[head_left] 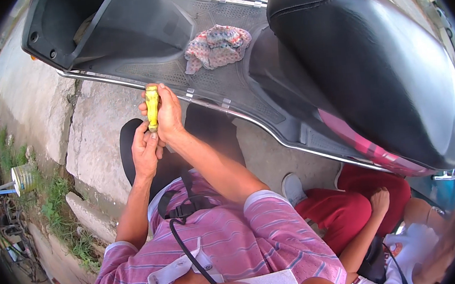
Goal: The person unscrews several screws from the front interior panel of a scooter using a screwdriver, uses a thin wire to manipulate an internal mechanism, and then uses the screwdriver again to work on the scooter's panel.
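Observation:
My right hand [166, 112] is closed around a yellow tool handle [152, 106], held lengthwise just beside the near rail of the scooter's footboard [215, 89]. My left hand [147, 149] is closed at the lower end of the same handle, its fingers pinched there; any blade or bit is hidden or too small to make out. A crumpled, speckled cloth [217, 47] lies on the grey footboard beyond my hands.
The scooter's black seat [367, 70] fills the upper right, its front shield [93, 29] the upper left. A person in red trousers [336, 213] crouches at my right, another hand near the rim. Cracked concrete, weeds, a white bucket [24, 178] and bicycles are at left.

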Demonstrator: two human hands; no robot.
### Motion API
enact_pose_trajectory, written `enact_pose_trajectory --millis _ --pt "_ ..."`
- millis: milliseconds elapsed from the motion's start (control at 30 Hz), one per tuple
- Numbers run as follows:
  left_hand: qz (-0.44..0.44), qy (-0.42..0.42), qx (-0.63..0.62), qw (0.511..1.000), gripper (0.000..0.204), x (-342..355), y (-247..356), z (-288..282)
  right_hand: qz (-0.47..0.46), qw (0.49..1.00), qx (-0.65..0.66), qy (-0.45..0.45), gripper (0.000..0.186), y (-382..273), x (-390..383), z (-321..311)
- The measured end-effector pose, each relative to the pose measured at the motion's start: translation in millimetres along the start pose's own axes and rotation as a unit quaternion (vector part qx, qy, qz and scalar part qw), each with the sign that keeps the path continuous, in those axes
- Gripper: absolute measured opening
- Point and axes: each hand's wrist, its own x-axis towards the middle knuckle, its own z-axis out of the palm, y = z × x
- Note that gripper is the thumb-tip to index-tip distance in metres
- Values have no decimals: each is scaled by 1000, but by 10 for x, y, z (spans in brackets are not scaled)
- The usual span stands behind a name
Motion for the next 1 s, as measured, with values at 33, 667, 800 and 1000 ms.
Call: enact_pose_trajectory --millis 33,667,800,1000 --pt "-16 -13 3 1000 42 -7 -31 62 -5 1000 0 19 37 -8 18 -85" --pt "-203 -33 -116 972 25 -107 -590 268 -104 889 -445 29 30 -579 1266 -2071" --pt "-212 -14 -136 968 26 -179 -574 238 -147 843 -517 -11 24 -493 1216 -2172" --pt "-206 22 -190 960 26 -239 -626 234 -138 833 -535 -40 16 -470 1211 -2250"
